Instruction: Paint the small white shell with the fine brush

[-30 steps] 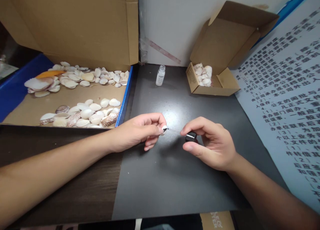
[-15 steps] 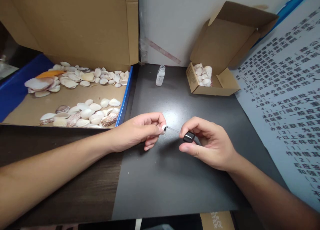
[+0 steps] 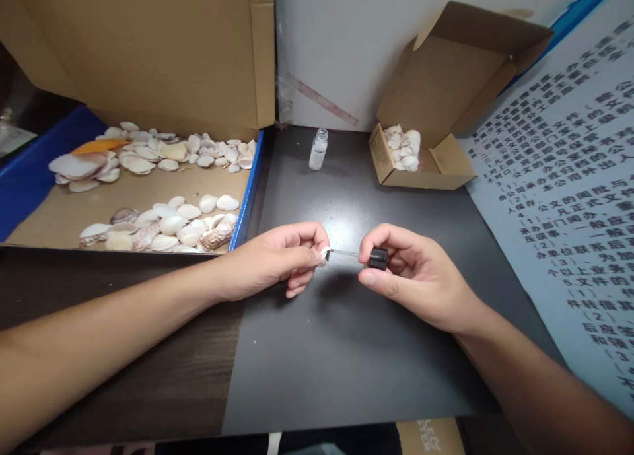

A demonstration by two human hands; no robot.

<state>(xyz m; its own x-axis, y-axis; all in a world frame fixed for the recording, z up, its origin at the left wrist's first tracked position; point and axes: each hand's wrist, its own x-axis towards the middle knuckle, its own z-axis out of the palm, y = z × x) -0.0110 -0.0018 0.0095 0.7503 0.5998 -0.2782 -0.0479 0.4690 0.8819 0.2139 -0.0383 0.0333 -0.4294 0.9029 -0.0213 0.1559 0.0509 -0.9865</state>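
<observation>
A small white shell [image 3: 325,252] is pinched between the thumb and fingers of my left hand [image 3: 292,255]; most of it is hidden. Between the thumb and forefinger of my right hand [image 3: 411,270] is the black cap of a brush applicator [image 3: 379,258]. Its thin clear stem [image 3: 347,252] points left, and the dark tip meets the shell's edge. Beyond both hands, a small clear glass bottle [image 3: 317,150] with a printed label stands upright and uncapped on the dark grey mat [image 3: 297,376].
At left lies an open blue-edged cardboard box [image 3: 148,185] with many shells [image 3: 171,225] in two groups. Back right, a small open carton [image 3: 430,177] holds white shells [image 3: 403,150]. A sheet with printed characters [image 3: 569,197] borders the right side.
My right hand has shifted slightly and turned, raising the cap so the stem lies nearly level. My left hand and the shell stay in place.
</observation>
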